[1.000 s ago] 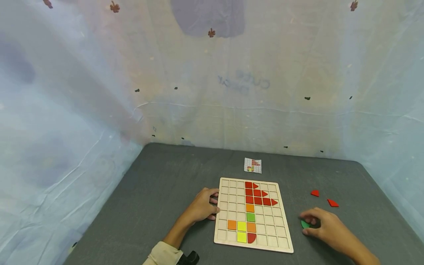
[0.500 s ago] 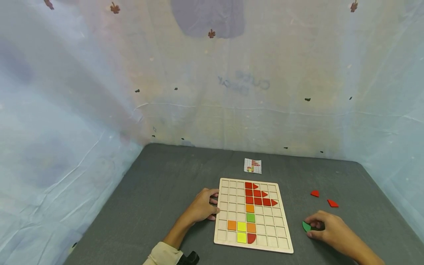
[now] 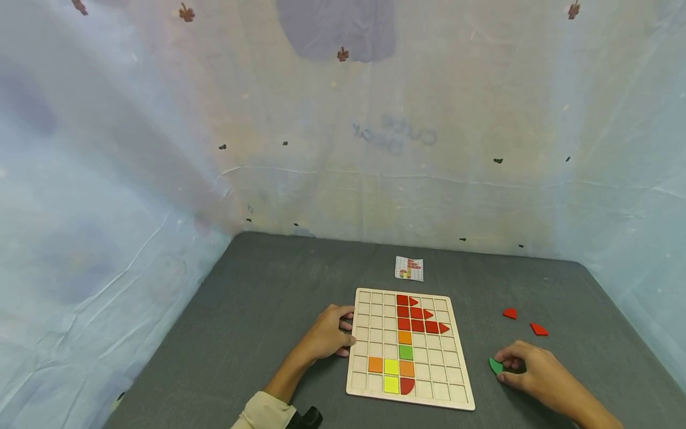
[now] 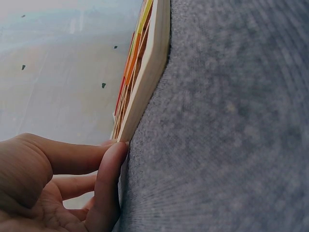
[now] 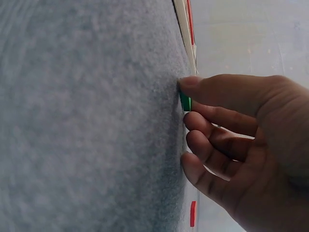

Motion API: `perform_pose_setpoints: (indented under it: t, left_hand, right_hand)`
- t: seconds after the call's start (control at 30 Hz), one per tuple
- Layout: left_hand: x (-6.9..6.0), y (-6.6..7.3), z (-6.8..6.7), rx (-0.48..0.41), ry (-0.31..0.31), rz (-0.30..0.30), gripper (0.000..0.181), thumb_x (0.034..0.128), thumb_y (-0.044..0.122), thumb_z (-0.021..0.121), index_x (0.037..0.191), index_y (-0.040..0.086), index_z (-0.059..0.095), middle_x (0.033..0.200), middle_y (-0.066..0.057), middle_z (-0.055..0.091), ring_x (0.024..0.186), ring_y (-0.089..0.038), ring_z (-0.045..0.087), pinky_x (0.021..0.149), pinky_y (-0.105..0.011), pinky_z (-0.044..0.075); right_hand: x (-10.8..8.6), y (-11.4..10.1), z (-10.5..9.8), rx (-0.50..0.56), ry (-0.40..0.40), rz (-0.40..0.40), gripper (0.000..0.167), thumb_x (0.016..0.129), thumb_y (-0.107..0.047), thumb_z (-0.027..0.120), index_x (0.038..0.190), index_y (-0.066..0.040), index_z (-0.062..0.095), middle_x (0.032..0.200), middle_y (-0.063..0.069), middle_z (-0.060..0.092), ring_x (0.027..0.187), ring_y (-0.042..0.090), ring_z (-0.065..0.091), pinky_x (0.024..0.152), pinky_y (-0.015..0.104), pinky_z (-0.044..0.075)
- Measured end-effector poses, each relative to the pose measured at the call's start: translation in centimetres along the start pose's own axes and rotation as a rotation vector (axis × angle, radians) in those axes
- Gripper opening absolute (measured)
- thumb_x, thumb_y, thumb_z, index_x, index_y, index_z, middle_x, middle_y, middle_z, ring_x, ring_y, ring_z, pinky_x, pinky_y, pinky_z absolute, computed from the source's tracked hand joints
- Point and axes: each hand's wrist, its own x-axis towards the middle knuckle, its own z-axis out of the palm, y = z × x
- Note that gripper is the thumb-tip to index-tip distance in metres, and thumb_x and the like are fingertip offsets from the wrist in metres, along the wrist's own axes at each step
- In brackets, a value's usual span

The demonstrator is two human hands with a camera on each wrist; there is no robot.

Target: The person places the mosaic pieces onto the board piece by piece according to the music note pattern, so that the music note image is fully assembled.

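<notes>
A square wooden grid board (image 3: pixel 370 342) lies on the grey table, with red, orange, yellow and green pieces set in some cells. At its left edge my left hand (image 3: pixel 325 335) holds the rim between thumb and fingers; the left wrist view shows the thumb and a fingertip (image 4: pixel 112 157) against the board's side (image 4: pixel 145 82). To the right of the board my right hand (image 3: pixel 536 369) pinches a green quarter-circle piece (image 3: pixel 495 366) by its edges, low at the table. In the right wrist view that green piece (image 5: pixel 185 101) is partly hidden by the thumb.
Two loose red pieces, one (image 3: pixel 510 313) farther left and another (image 3: pixel 539 329), lie beyond my right hand. Behind the board is a small printed card (image 3: pixel 409 269) with a coloured grid pattern. A pale sheet (image 3: pixel 343 196) hangs along the table's back edge.
My right hand has shifted slightly to the right with the green piece, which now shows more between its fingers. The left hand and the board stay where they were.
</notes>
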Motion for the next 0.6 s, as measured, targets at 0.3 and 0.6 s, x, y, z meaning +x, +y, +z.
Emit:
perform_pose_setpoints:
  t: [0.3, 0.6]
  left_hand:
    - [0.0, 0.0, 0.0, 0.003, 0.003, -0.006, 0.070, 0.0854, -0.012, 0.077, 0.150, -0.007, 0.052, 0.126, -0.018, 0.055, 0.107, -0.028, 0.061, 0.058, -0.033, 0.065]
    - [0.0, 0.0, 0.0, -0.001, -0.001, -0.007, 0.070, 0.0856, -0.011, 0.077, 0.151, -0.007, 0.052, 0.126, -0.018, 0.054, 0.107, -0.028, 0.061, 0.058, -0.033, 0.066]
  right_hand:
    - [0.1, -0.5, 0.1, 0.018, 0.009, -0.008, 0.024, 0.085, -0.023, 0.089, 0.102, -0.015, 0.076, 0.094, -0.007, 0.063, 0.080, -0.002, 0.051, 0.067, 0.025, 0.049]
    - [0.6, -2.0, 0.6, 0.015, 0.028, -0.062, 0.022, 0.084, -0.025, 0.090, 0.100, -0.018, 0.076, 0.090, -0.010, 0.061, 0.080, -0.002, 0.050, 0.067, 0.024, 0.048]
